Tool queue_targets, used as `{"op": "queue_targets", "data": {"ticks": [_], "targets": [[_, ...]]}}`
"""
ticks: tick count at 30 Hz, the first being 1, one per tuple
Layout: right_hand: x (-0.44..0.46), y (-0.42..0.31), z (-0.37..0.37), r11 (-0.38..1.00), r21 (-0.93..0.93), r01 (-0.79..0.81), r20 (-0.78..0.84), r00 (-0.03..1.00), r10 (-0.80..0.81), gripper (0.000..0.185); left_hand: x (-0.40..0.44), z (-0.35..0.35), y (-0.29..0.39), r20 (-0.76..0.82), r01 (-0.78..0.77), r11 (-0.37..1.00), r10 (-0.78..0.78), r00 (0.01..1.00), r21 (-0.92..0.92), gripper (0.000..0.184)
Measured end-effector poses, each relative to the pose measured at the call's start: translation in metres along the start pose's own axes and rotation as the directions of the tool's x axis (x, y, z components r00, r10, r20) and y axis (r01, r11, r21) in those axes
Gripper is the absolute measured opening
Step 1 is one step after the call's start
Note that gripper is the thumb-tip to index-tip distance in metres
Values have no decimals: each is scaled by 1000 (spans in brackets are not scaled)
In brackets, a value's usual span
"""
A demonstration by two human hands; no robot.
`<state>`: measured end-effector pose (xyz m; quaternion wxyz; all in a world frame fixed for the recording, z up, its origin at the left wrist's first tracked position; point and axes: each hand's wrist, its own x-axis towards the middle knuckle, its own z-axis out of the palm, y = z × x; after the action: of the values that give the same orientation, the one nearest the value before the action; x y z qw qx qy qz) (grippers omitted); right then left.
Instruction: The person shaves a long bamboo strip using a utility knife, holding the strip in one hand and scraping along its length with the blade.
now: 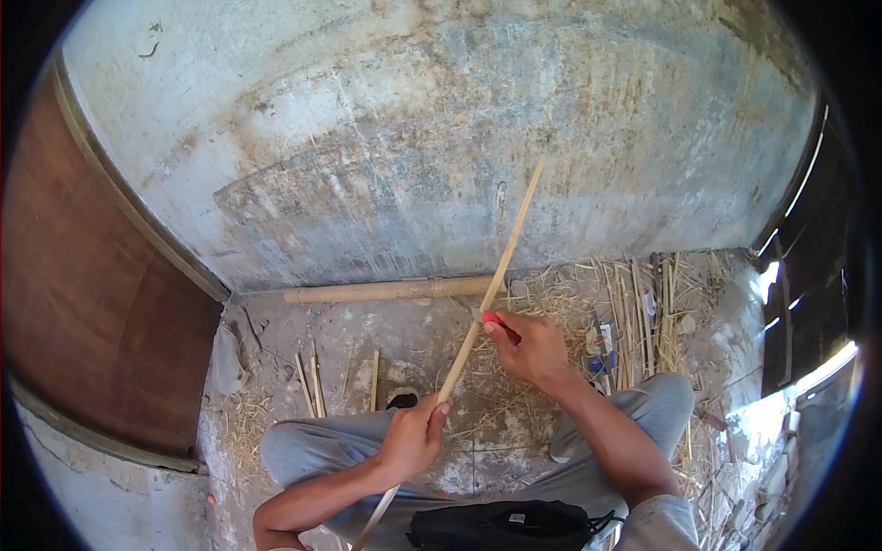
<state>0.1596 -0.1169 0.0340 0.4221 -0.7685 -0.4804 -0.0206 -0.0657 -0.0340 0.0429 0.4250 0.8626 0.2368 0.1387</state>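
Head view, lower centre: our left hand wraps round the wooden strip, seemingly steadying it. Mid-frame, our right hand grips a red handle beside it.

Dusty floor: is bearing scattered pale shavings
Wall edge: a pole is lying lengthwise
Right side: thin sticks are lying beside a blue-and-white packet
Left side: a translucent bag is resting

left hand grips pale strip | right hand holds red-handled tool at it | straw litters floor
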Motion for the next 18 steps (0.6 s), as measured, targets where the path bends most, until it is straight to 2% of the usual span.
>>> {"op": "queue_targets", "data": {"ticks": [3,4,6,10,12,15,18], "targets": [[-1,11,11,999,18,44,-101,994,-42,20,1,0,-1,16,8,1000,-8,1000,-12,18],[1,9,7,999,19,38,-104,994,-36,20,2,-1,0,18,15,1000,-15,1000,-27,18],[8,4,-3,996,-50,-68,14,998,69,21,1,-1,1,36,33,999,-33,999,-12,18],[9,18,7,997,-64,-33,-81,996,28,23,3,-1,-3,62,47,999,-48,997,12,18],[18,22,-3,976,-56,-209,-71,976,205,24,-3,3,-5,72,46,999,-47,996,15,18],[24,43,-6,977,-132,-165,-82,985,155,25,-5,3,-2,89,62,998,-62,994,12,19],[25,41,-6,981,-133,-139,-126,984,122,25,-1,2,2,106,87,996,-87,991,1,19]]}}
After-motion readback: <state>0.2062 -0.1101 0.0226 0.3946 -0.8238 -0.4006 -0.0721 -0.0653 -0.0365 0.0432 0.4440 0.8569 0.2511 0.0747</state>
